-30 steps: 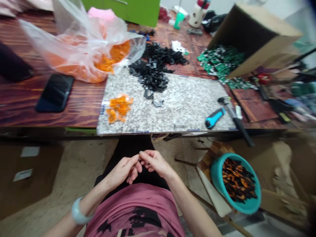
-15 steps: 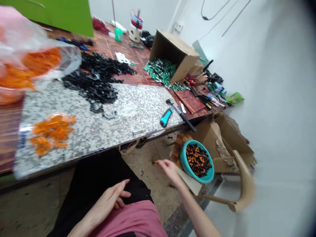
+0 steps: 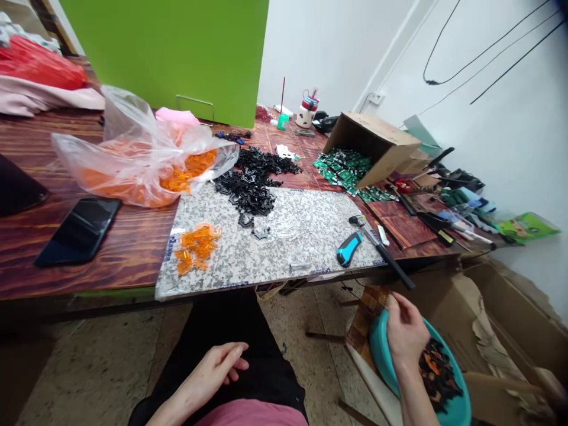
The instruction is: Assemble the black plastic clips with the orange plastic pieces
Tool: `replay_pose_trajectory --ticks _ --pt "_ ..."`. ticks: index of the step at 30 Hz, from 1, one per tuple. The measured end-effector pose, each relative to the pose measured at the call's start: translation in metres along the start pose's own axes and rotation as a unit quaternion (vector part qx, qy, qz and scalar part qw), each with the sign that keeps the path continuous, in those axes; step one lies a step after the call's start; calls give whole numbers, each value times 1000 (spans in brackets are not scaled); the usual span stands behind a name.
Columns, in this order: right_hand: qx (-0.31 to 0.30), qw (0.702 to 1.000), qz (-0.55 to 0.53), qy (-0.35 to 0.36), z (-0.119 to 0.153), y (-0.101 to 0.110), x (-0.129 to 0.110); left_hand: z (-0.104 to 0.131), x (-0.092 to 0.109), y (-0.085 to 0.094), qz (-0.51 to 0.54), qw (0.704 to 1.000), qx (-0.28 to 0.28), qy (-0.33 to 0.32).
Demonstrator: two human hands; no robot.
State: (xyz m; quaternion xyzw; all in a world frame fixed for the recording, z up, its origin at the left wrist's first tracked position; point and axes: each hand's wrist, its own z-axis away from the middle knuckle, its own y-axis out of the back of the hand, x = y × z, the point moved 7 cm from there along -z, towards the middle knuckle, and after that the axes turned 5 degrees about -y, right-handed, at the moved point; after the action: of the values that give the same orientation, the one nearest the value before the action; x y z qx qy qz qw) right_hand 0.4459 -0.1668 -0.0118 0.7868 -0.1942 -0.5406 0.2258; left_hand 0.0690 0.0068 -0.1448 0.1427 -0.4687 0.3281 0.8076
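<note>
My right hand [image 3: 406, 331] is over the near left rim of a teal basin [image 3: 379, 346], its fingers pressed together. Whatever they may hold is hidden. Inside the basin lie many small black and orange plastic parts [image 3: 437, 370]. My left hand [image 3: 222, 367] rests above my dark-trousered lap, loosely bent, fingers a little apart and holding nothing. In front of me on a speckled board [image 3: 248, 260] are a small pile of clear orange pieces [image 3: 197, 247], a heap of black plastic pieces [image 3: 252, 183] and a scatter of thin pins [image 3: 293, 228].
A teal-handled tool [image 3: 349, 248] and a black-handled hammer [image 3: 386, 254] lie at the board's right. Behind are a carton [image 3: 377, 136] spilling green circuit boards [image 3: 344, 168] and a plastic bag [image 3: 146, 160] of orange pieces. A phone [image 3: 80, 231] lies left; a large carton [image 3: 492, 319] stands right.
My right hand has moved right, from beside the basin to over it; earlier a small orange-and-dark piece showed at its fingertips. My view has turned left. The left hand stays at my lap.
</note>
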Motion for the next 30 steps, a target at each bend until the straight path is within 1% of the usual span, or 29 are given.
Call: replay_pose_trajectory --ticks 1,2,3,4,5,6,7,9,11,13,15,17,19,22,23,24,25,26,28,30 --pt "-42 995 -41 74 7 -21 -40 0 4 -1 -2 1000 -4 -2" --pt "-85 984 -64 142 16 -41 -81 1 9 -3 -6 1000 -8 -6" --pt "-143 965 -73 206 26 -62 -121 2 15 -4 -10 1000 -13 -10" --pt "-182 944 -88 259 37 -80 -156 3 22 -5 -14 1000 -15 -16" --pt "-228 921 -95 302 47 -98 -187 5 28 -6 -16 999 -16 -23" --pt "-265 899 -92 337 57 -115 -212 7 35 -6 -16 999 -15 -31" --pt "-292 880 -83 365 66 -131 -231 9 40 -6 -14 999 -14 -38" --pt "-329 852 -52 403 83 -160 -257 13 49 -5 -6 999 -8 -50" --pt "-349 839 -11 418 96 -185 -269 17 53 -2 2 998 2 -56" --pt "-367 836 21 407 104 -205 -274 21 55 0 4 998 10 -58" --pt "-383 838 31 387 110 -218 -276 24 58 2 7 998 16 -61" --pt "-393 841 18 371 113 -222 -277 27 66 4 16 997 20 -73" --pt "-395 845 -7 360 115 -216 -276 30 79 5 33 995 22 -93" --pt "-398 853 -54 333 119 -191 -268 31 105 11 81 988 35 -124" --pt "-411 855 -83 307 121 -182 -263 31 114 14 101 985 44 -132" --pt "-433 853 -123 265 123 -173 -256 30 123 18 121 982 55 -137" --pt "-463 844 -169 210 126 -166 -249 29 131 20 141 978 63 -140" --pt "-493 830 -215 149 129 -160 -242 28 138 23 158 974 71 -144" --pt "-543 792 -277 41 138 -152 -231 25 150 26 185 968 77 -152" --pt "-566 773 -286 -2 146 -148 -224 22 158 25 193 966 76 -156"
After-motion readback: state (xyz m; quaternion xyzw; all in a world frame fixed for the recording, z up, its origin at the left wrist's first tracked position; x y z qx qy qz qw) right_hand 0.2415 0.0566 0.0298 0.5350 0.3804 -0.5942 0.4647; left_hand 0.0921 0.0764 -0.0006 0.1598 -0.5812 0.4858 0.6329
